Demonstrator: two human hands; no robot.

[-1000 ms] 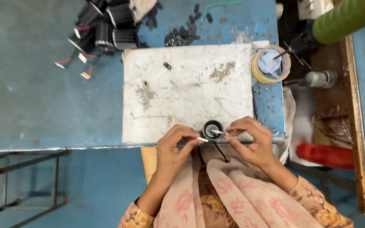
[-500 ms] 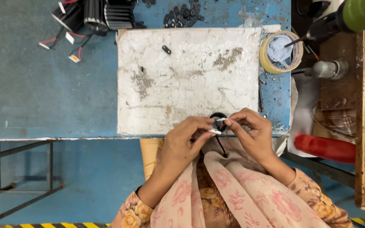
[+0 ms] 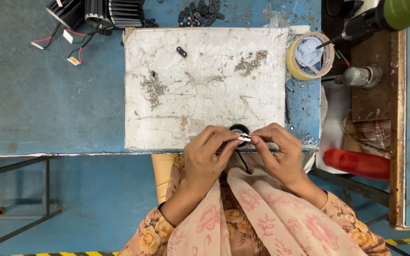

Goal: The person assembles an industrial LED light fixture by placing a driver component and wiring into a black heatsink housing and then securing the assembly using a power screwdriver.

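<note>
We see our floral sleeves and a pink patterned scarf (image 3: 262,213) at the near edge of the view, with both hands meeting at the front edge of the blue workbench (image 3: 48,104). Our left hand (image 3: 209,154) and right hand (image 3: 278,151) are each curled, fingertips pinched from either side on a small white connector (image 3: 245,138), so that the two hands nearly touch. Just behind the connector sits a small round black part (image 3: 239,129), resting on the near edge of a worn white mat (image 3: 205,95); a black wire (image 3: 243,161) trails from it down toward our lap. Farther out on the mat lie two loose heaps of small screws, one to the left (image 3: 153,87) and one toward the right (image 3: 251,61), and a lone black clip (image 3: 181,51) near the far edge. To the right of the mat stands a roll of yellowish tape (image 3: 309,56) with pale blue cloth stuffed inside, and a red cylinder (image 3: 357,163) lies nearer on the right. At the far edge we find a scatter of black clips (image 3: 200,13) and, at the far left, black finned housings (image 3: 105,12) with red and white leads.
</note>
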